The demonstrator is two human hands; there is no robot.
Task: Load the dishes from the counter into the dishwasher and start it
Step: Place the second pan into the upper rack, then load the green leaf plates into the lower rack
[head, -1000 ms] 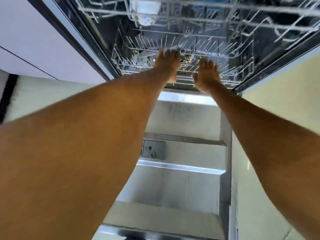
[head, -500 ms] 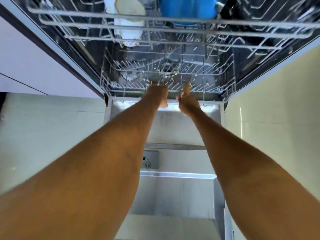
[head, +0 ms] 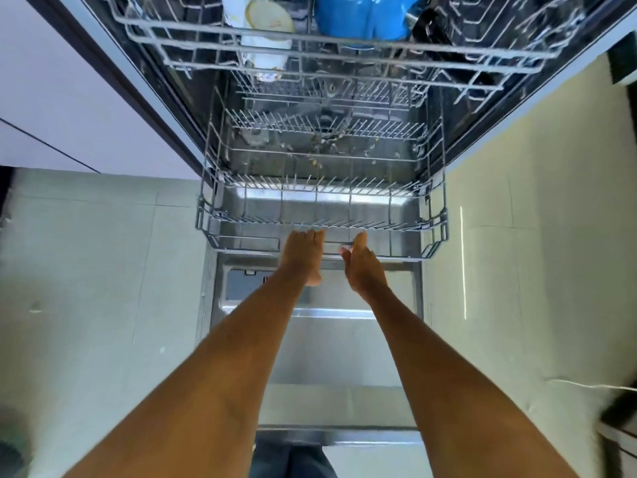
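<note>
The dishwasher stands open, its door (head: pixel 339 360) folded down flat in front of me. The empty wire lower rack (head: pixel 432 224) is drawn partway out over the door. My left hand (head: pixel 303 258) hooks its fingers over the rack's front rail. My right hand (head: pixel 362 269) grips the same rail just to the right, thumb pointing up. Above, the upper rack (head: pixel 344 56) holds a white cup (head: pixel 267 27), a blue bowl (head: pixel 365 15) and a black item (head: pixel 436 27). Food crumbs lie on the tub floor (head: pixel 320 146).
Pale floor tiles (head: pixel 103 270) lie on both sides of the door. A white cabinet front (head: pixel 51 81) borders the dishwasher on the left. A thin white cable (head: pixel 582 385) runs across the floor at the right, near a dark object at the frame's edge.
The lower rack has slid out of the tub toward me over the door. Both hands came back with it, holding its front rail.
</note>
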